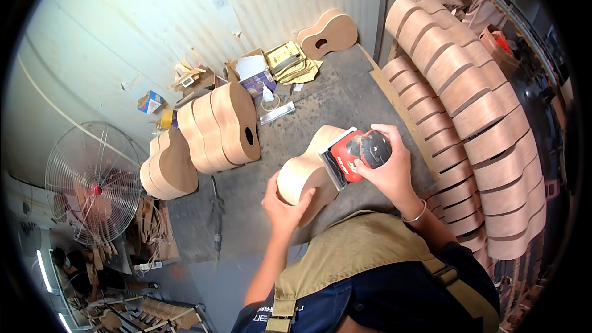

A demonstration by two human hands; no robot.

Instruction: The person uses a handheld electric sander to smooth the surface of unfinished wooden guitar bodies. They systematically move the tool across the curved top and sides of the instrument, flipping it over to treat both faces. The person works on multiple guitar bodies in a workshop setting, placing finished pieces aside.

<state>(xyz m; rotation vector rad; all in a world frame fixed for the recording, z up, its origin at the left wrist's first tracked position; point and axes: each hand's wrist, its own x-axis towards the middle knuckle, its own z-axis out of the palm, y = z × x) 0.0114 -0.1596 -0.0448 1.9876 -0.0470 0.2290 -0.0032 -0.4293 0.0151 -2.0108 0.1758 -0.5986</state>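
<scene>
A bare wooden ukulele body (pixel 302 171) stands on its edge at the near side of the workbench, its curved side turned up. My left hand (pixel 285 205) grips its lower end, thumb on one face and fingers round the other side. My right hand (pixel 394 169) is wrapped round a red and black electric sander (pixel 367 148). The sander's flat pad is tilted against the body's side near the waist. The contact itself is partly hidden by the tool.
More bodies stand in rows on the bench (pixel 296 135), at left (pixel 219 126). One body (pixel 330 32) leans on the wall. Yellow sandpaper packs (pixel 290 61) and a glue bottle (pixel 267 93) lie behind. Stacked bodies (pixel 487 117) rise at right; a fan (pixel 95 188) stands left.
</scene>
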